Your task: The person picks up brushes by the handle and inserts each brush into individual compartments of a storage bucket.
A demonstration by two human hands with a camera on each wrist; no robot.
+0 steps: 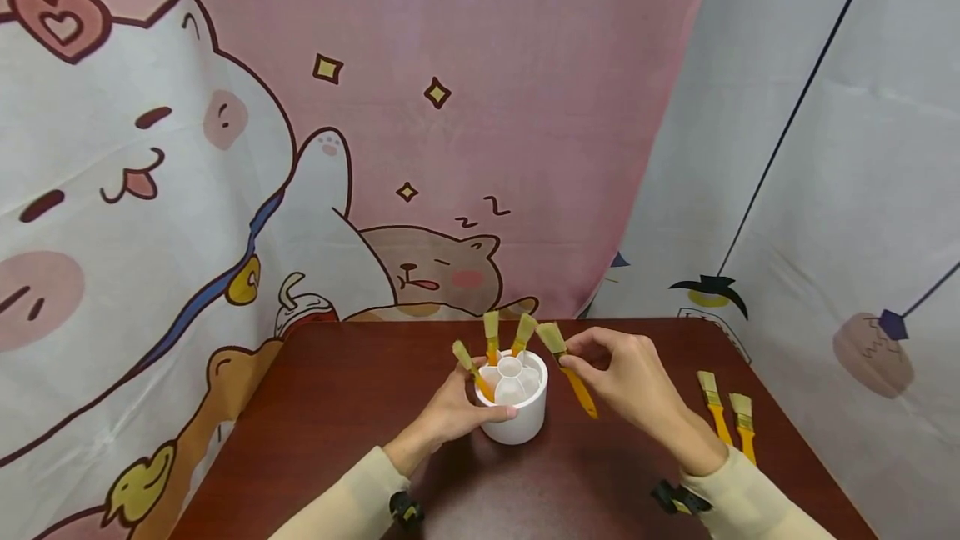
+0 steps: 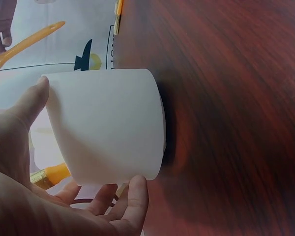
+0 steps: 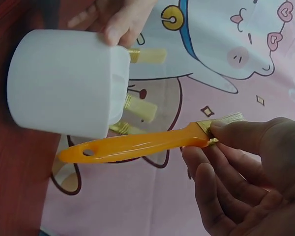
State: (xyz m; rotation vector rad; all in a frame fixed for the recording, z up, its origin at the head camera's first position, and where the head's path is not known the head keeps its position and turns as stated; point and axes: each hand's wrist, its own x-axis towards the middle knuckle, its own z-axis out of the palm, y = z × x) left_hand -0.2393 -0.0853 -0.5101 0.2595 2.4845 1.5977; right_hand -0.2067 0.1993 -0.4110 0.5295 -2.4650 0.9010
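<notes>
A white round holder (image 1: pixel 517 419) with several compartments stands on the table, three brushes upright in it, bristles up. My left hand (image 1: pixel 455 415) grips it from the left, thumb near the rim and fingers round the far side, as the left wrist view shows of the holder (image 2: pixel 105 128). To the right of the holder, my right hand (image 1: pixel 626 373) pinches a paintbrush (image 1: pixel 579 390) near its metal band. Its orange handle (image 3: pixel 132 146) points down towards the table, clear of the holder, with the pale bristles up.
Two more paintbrushes (image 1: pixel 716 415) with orange handles lie on the right side of the dark red-brown table (image 1: pixel 337 432). A cloth printed with cartoon cats (image 1: pixel 525 107) hangs behind the table, and a pale cloth (image 1: pixel 825 148) hangs at the right.
</notes>
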